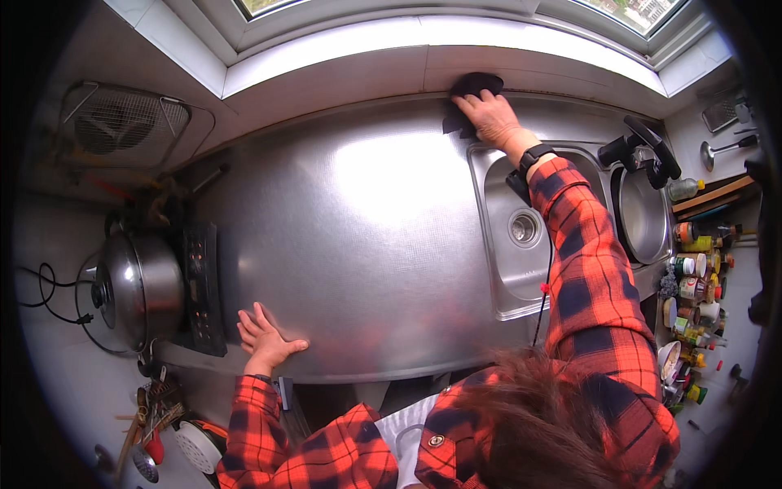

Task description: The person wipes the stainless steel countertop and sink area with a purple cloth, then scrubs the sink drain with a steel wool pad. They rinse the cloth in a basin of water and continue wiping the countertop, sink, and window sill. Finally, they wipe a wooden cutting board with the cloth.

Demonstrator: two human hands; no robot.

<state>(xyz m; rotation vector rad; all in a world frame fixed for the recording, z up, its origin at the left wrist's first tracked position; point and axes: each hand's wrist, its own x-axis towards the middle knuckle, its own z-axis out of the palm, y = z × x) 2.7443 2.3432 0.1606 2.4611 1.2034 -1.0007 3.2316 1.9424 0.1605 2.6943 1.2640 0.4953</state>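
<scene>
My right hand [490,118] reaches to the back of the stainless steel countertop [293,244] and presses a dark cloth [478,83] against the joint with the wall. Part of the cloth hangs down onto the counter, left of the fingers. Under my right forearm lies the sink basin [510,257], its drain [524,227] showing. My left hand [269,339] rests near the counter's front edge with fingers spread and nothing in it. A black induction cooker [204,287] stands just left of that hand.
A lidded steel pot [137,287] is at the far left, below a wire rack [116,125]. Right of the sink are a black faucet [641,150] and a steel basin [644,214]. Several condiment jars [696,287] line the right side. A window sill [366,46] runs along the back.
</scene>
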